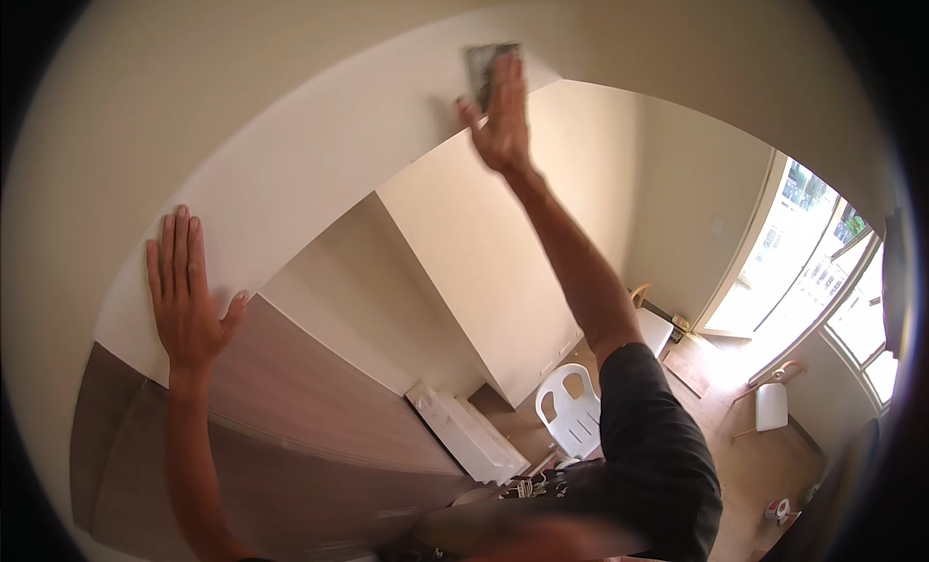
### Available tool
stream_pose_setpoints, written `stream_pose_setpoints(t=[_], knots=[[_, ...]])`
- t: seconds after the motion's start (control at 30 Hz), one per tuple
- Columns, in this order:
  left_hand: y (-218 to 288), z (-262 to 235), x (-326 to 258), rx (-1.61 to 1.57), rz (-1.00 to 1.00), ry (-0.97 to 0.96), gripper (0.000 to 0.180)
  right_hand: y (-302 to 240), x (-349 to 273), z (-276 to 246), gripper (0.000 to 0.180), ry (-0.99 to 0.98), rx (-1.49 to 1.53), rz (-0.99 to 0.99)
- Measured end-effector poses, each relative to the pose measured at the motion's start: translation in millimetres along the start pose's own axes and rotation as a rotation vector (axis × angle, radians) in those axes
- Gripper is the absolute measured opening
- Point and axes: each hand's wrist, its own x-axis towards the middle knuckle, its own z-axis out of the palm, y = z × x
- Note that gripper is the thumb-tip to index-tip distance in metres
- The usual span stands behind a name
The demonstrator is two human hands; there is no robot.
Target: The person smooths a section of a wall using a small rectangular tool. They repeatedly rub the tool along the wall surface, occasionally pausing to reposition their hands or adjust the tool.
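Observation:
High up, a white band of wall or soffit [329, 127] curves across the view above brown cabinet fronts [300, 388]. My left hand [190, 315] lies flat against the left part of this band, fingers stretched upward and thumb out, holding nothing. With my right arm reaching far up, my right hand [503, 122] presses a flat, dark grey square pad [477, 71] to the band's surface. It looks like sandpaper or a sanding pad, but its exact kind is unclear. The straight fingers cover most of it, and the thumb sticks out to the left.
Below stands a white plastic chair [571, 419] beside a white ledge-like unit [466, 436]. Another chair with a white seat [771, 405] is at the right, near the bright glass door [784, 243]. A roll-like item [777, 509] lies low at the right.

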Motion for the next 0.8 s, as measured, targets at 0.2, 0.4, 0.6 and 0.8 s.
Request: stream_pose_setpoints(t=[0.2, 0.4, 0.6, 0.8], knots=[[-11, -5, -10, -0.006, -0.016, 0.020, 0.080, 16, -25, -26, 0.109, -0.288, 0.071, -0.243], [-10, -7, -10, 0.017, -0.033, 0.033, 0.079, 29, -31, -18, 0.107, -0.158, 0.110, -0.124], [2, -10, -5, -0.001, -0.035, 0.047, 0.077, 88, -8, -32, 0.102, -0.060, 0.007, 0.034], [5, 0, -9, -0.004, -0.066, 0.069, 0.072, -89, -34, -27, 0.098, -0.397, 0.363, -0.231]])
